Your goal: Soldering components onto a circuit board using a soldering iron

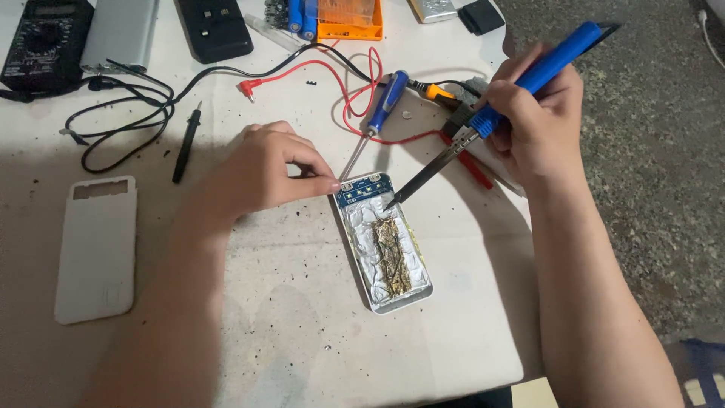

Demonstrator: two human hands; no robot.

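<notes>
Forearms fill the lower frame, and between them, on the pale, speckled worktable (302, 317), lies the opened silver power-bank shell with a blue circuit board at its top end and a charred strip down its foil-wrapped middle (384, 242). My left hand (260, 170) pinches something thin at the shell's upper left corner, thumb and forefinger closed; what they grip is too small to tell. My right hand (532, 113) is clenched around the blue-handled soldering iron (491, 113), whose dark tip rests at the right edge of the circuit board. Risk, as I judge it: the tip sits close to my left fingertips (328, 183), so a slip could burn them; dwelling too long could lift a pad or scorch the foil, and the shell could slide if my pinch loosens. The red lead wire (355, 113) and the blue-handled screwdriver (387, 102) lie just beyond the shell, where the hot shaft could touch them. The white flat cover panel (96, 249) lies well apart to the left. The black multimeter (41, 38) and orange parts tray (349, 19) are cut off by the top edge, and my right hand hides part of the tools beneath it.
</notes>
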